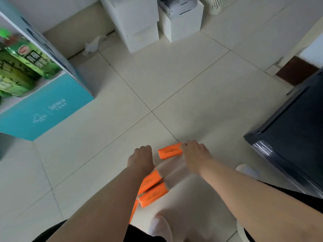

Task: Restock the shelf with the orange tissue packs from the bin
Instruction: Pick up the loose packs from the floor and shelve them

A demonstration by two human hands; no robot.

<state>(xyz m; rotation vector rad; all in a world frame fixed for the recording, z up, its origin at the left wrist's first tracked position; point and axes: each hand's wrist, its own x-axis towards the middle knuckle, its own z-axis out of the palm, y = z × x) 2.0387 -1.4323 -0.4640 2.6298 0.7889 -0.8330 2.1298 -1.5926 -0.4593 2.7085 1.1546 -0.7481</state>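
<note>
Tissue packs in orange wrap are scattered on the tiled floor (pixel 174 84) under the two hands. One orange pack (pixel 168 151) is held at its end by the right hand (pixel 195 155), whose fingers are curled down over that end. The pack lies flat and is pointed away from that grip toward the left hand (pixel 141 157). The left hand is set just beside the free end of this pack, knuckles up and fingers curled under; whether anything is clamped in it cannot be told. A second pack (pixel 151 180) and a third pack (pixel 153 195) are laid side by side, touching, just behind the left hand, the second partly covered by its wrist. An orange sliver (pixel 133 209) of a further one is shown beneath the left forearm. A pale blurred streak is spread between these packs and the right wrist, and what it is cannot be told. The dark bin (pixel 288 137) is stood well out to the right of the right hand, with only part of it in view. The teal shelf (pixel 52 105) is placed well to the left of the left hand and beyond it, and green bottles (pixel 22 63) are laid on it. White boxes (pixel 139 23) and a crumpled paper scrap (pixel 94 43) are seen far ahead of both hands, by the wall. White socks (pixel 160 227) are seen below the wrists.
</note>
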